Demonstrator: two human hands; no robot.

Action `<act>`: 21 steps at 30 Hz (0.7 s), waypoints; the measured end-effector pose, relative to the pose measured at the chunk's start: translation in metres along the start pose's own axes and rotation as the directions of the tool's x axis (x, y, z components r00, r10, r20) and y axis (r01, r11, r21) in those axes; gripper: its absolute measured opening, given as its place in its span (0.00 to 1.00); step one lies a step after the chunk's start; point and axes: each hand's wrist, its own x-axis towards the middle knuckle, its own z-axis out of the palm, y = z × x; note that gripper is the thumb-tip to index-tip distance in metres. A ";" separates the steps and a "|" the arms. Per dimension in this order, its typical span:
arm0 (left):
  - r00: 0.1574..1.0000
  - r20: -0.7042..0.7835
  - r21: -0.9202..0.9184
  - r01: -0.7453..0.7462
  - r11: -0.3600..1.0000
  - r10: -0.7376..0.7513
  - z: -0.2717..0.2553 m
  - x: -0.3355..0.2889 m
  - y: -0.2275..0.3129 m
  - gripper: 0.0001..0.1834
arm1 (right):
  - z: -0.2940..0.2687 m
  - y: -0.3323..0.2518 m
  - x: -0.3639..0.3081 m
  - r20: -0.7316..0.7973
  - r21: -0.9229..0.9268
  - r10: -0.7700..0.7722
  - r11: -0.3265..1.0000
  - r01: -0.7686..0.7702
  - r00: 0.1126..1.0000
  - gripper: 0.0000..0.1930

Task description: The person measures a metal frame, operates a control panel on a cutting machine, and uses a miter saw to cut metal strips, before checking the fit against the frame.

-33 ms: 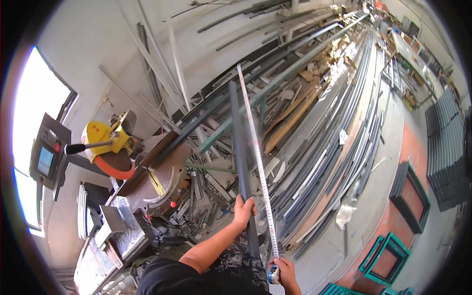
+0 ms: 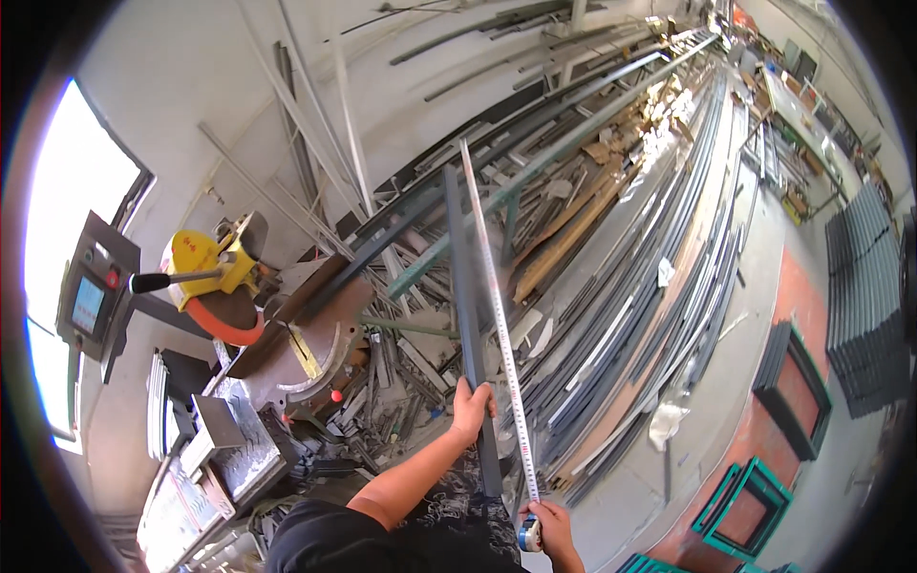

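My left hand [image 2: 471, 409] is wrapped round a long dark grey metal profile [image 2: 460, 277], close to its near end. The bar stretches up and away from my body. Low on the right, my right hand [image 2: 552, 531] grips a tape measure [image 2: 529, 535] with a blue and white case. Its white blade [image 2: 502, 329] is pulled far out and runs beside the bar, slightly apart from it on the right. The blade's free end reaches a little beyond the bar's far end.
Left stands a yellow cutting saw [image 2: 205, 272] with a control screen [image 2: 88, 304]. Offcuts litter the floor under its round table [image 2: 320, 353]. Long profiles [image 2: 650, 334] lie piled ahead and right. Green frames [image 2: 745, 511] and stacked dark profiles [image 2: 864, 306] are at far right.
The blade's far end sits slightly lower beside the bar's far end. Both hands keep their holds, and the whole view has shifted a little.
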 end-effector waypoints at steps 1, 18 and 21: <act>1.000 -0.023 0.003 0.009 1.000 -0.009 -0.004 0.004 0.002 0.10 | 0.002 -0.003 0.000 -0.008 -0.049 0.008 0.999 -0.008 1.000 0.13; 0.998 0.012 -0.117 0.058 0.991 -0.057 -0.035 0.048 0.012 0.10 | 0.039 -0.030 0.046 0.098 -0.077 0.064 0.995 -0.056 0.993 0.13; 0.998 -0.018 -0.150 0.055 0.987 -0.059 -0.031 0.042 0.016 0.09 | 0.039 -0.026 0.046 0.108 -0.075 0.076 0.995 -0.068 0.991 0.13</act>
